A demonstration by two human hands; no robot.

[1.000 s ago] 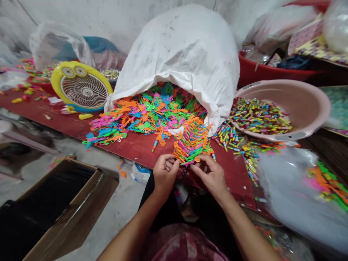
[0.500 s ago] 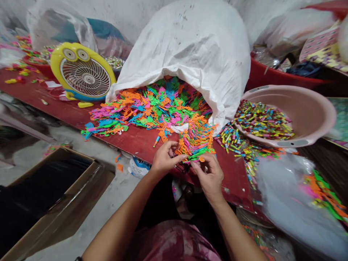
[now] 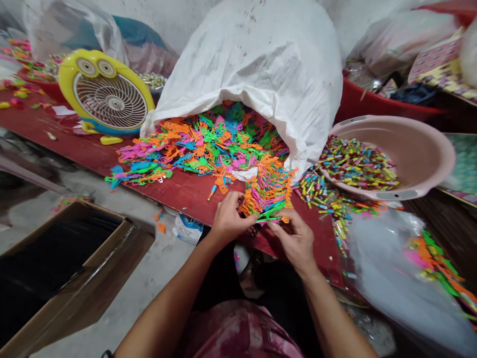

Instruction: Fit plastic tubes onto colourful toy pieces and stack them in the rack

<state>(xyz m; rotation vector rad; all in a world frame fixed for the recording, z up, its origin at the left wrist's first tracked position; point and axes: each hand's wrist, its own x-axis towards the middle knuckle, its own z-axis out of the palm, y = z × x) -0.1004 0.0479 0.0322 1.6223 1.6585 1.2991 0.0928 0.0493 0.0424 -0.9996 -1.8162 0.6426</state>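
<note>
My left hand [image 3: 228, 217] and my right hand [image 3: 294, 237] meet at the front edge of the red table [image 3: 186, 191]. Together they pinch the near end of a stacked bundle of flat plastic toy pieces [image 3: 269, 191], orange, green and pink. The left thumb and fingers close on its left side, and the right fingertips hold a green piece at its lower right. Behind the bundle a white sack [image 3: 257, 64] lies on its side, spilling a heap of the same coloured pieces [image 3: 194, 149] over the table.
A pink basin [image 3: 421, 149] tilted at the right holds small coloured sticks, with more spilled beside it. A yellow table fan [image 3: 106, 99] stands at the left. An open cardboard box [image 3: 67, 278] sits on the floor at lower left. Clear plastic bags [image 3: 402, 288] lie at lower right.
Both hands have shifted slightly up and onto the bundle, gripping it tighter. The view has moved a little closer and leftward.
</note>
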